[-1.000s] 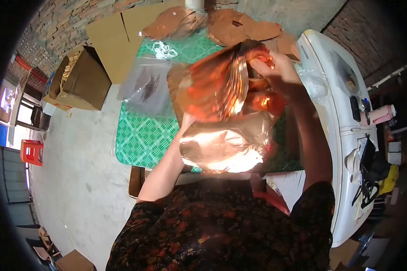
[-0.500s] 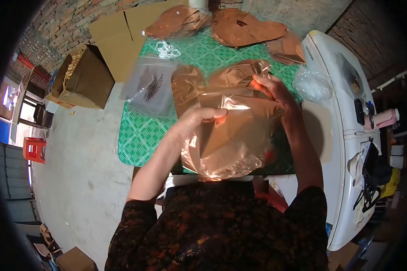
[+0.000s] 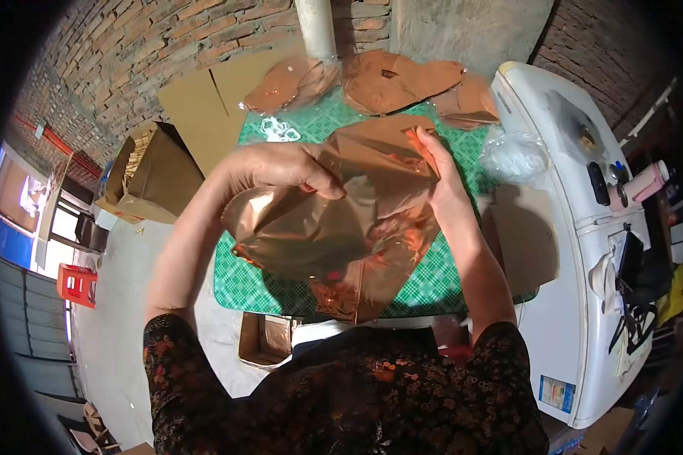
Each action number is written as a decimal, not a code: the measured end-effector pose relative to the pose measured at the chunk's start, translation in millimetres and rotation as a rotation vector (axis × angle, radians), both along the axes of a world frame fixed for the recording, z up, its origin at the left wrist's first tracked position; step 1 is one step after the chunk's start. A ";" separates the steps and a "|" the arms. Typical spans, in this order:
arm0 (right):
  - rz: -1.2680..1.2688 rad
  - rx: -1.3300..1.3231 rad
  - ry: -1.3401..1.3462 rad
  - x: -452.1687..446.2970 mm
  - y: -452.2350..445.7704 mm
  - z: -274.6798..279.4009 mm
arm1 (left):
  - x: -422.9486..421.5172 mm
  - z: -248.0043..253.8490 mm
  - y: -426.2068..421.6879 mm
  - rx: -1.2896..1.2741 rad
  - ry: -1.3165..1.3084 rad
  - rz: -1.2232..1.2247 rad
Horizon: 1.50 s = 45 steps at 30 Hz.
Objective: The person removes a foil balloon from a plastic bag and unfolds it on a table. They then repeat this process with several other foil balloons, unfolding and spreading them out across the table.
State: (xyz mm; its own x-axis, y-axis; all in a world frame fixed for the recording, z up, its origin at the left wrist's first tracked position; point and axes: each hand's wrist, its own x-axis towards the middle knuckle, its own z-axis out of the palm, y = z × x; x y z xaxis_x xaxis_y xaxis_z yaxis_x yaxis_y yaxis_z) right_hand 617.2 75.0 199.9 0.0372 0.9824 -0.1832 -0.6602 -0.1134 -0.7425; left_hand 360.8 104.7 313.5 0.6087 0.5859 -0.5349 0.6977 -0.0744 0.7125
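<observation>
A shiny copper-coloured foil balloon (image 3: 303, 235), flat and creased, is held up over the green checked table (image 3: 235, 284). My left hand (image 3: 288, 168) bends over its upper left part, thumb and fingers closed on the foil. At its right edge, my right hand (image 3: 439, 163) pinches the foil between thumb and fingers. The balloon's lower end hangs near the table's front edge. More flat copper-coloured foil pieces lie at the back of the table: one on the left (image 3: 281, 85), a large one in the middle (image 3: 395, 82) and one on the right (image 3: 467, 102).
A bundle of white ties (image 3: 279, 130) lies behind my left wrist. A clear plastic bag (image 3: 514, 158) is at the table's right, beside a white refrigerator (image 3: 542, 318) lying on its back. An open cardboard box (image 3: 163, 171) stands on the left, and a red stool (image 3: 77, 285) farther off.
My left hand has moved up and left, swinging the foil balloon round so one end points left. My right hand keeps its hold at the edge. The view has tilted up slightly.
</observation>
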 end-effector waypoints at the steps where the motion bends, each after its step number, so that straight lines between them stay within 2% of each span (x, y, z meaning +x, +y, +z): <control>1: 0.110 -0.027 0.101 12.4 36.7 -31.8 | -5.4 -3.9 5.2 0.018 0.020 -0.048; 5: 0.169 0.079 0.217 11.6 42.1 -22.8 | -10.5 24.2 -7.7 0.077 0.198 -0.056; 9: 0.161 0.155 0.232 20.1 54.2 -14.7 | -21.3 32.4 -5.1 0.065 0.260 -0.081; 12: -0.002 0.251 0.100 21.1 60.6 -5.0 | -32.0 33.9 -0.7 0.051 0.188 -0.069; 13: -0.001 0.278 0.016 15.5 39.6 24.2 | -33.2 37.3 -1.9 0.048 0.156 -0.064; 16: -0.030 0.373 -0.045 24.1 48.4 41.4 | -41.1 31.3 12.3 0.092 0.219 -0.070; 17: -0.081 0.381 -0.185 24.8 41.1 58.6 | -45.3 27.4 15.8 0.132 0.177 -0.087; 20: -0.015 0.347 -0.342 21.0 20.9 111.9 | -42.8 32.0 14.2 0.155 0.214 -0.152; 21: -0.049 0.349 -0.377 22.4 25.9 117.6 | -43.2 32.1 14.6 0.126 0.158 -0.171; 24: 0.059 0.505 -0.447 26.5 37.8 149.9 | -45.6 24.5 17.1 0.037 -0.014 -0.232; 25: 0.303 0.696 -0.439 43.1 64.8 154.1 | -36.5 42.7 5.2 0.015 -0.020 -0.246; 28: 0.156 0.759 -0.572 29.8 67.3 184.1 | -39.3 18.4 25.0 -0.031 -0.473 -0.180; 29: 0.362 0.869 -0.583 32.5 72.2 197.2 | -36.2 17.3 32.0 -0.017 -0.536 -0.189; 31: 0.407 0.874 -0.721 35.4 84.4 219.2 | -26.8 23.6 34.1 -0.020 -0.696 -0.138; 32: 0.436 0.874 -0.694 32.4 80.8 222.8 | -17.9 27.7 31.1 0.014 -0.784 -0.107; 34: 0.441 0.837 -0.669 28.0 72.9 228.2 | -4.4 40.0 25.3 0.129 -0.757 -0.008; 35: 0.418 0.800 -0.670 27.2 69.0 229.6 | 3.4 33.7 29.8 0.147 -0.815 0.099; 37: 0.376 0.743 -0.660 25.7 66.7 220.7 | 7.4 23.2 37.2 0.126 -0.899 0.139; 40: 0.309 0.711 -0.631 24.8 77.9 187.2 | 12.7 5.5 44.0 0.181 -0.940 0.236; 44: 0.447 0.705 -0.538 30.0 89.6 173.3 | 4.5 -7.9 65.8 0.305 -0.840 0.290; 45: 0.423 0.689 -0.544 28.6 88.7 171.7 | 1.4 -12.9 76.8 0.255 -0.906 0.404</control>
